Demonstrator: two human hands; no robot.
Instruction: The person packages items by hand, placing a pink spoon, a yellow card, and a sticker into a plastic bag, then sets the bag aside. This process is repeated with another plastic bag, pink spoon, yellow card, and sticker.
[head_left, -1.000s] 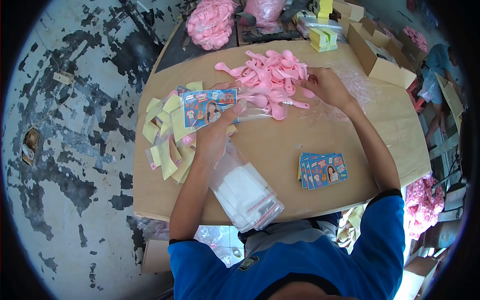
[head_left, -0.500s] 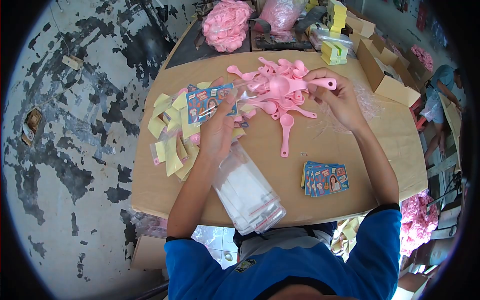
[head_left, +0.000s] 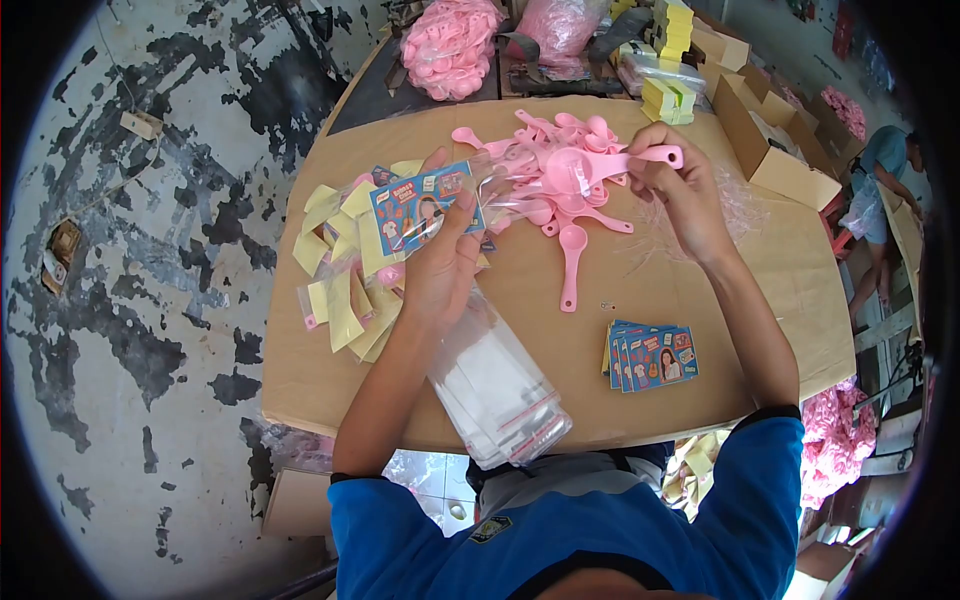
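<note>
My left hand (head_left: pixel 440 265) holds a clear plastic bag with a blue printed card (head_left: pixel 410 212) in it, thumb over the card's right side. The bag's mouth points right, toward a pink spoon (head_left: pixel 567 172) that my right hand (head_left: pixel 680 190) pinches by its handle. Behind and below the spoon lies a pile of pink spoons (head_left: pixel 590 135), with one spoon (head_left: pixel 572 265) apart in front. A stack of clear bags (head_left: pixel 500 385) lies beneath my left forearm. Nearer my right elbow is a small stack of blue cards (head_left: pixel 655 358).
Filled bags with yellow-backed cards (head_left: pixel 345 300) are heaped on the left of the table (head_left: pixel 500 425). At the back are wrapped pink bundles (head_left: pixel 452 50) and yellow card stacks (head_left: pixel 668 100). Cardboard boxes (head_left: pixel 770 140) stand back right; another person (head_left: pixel 880 200) is at the far right.
The held spoon has shifted slightly right and turned, its bowl now facing up more. The bag with the card has tilted a little in my left hand.
</note>
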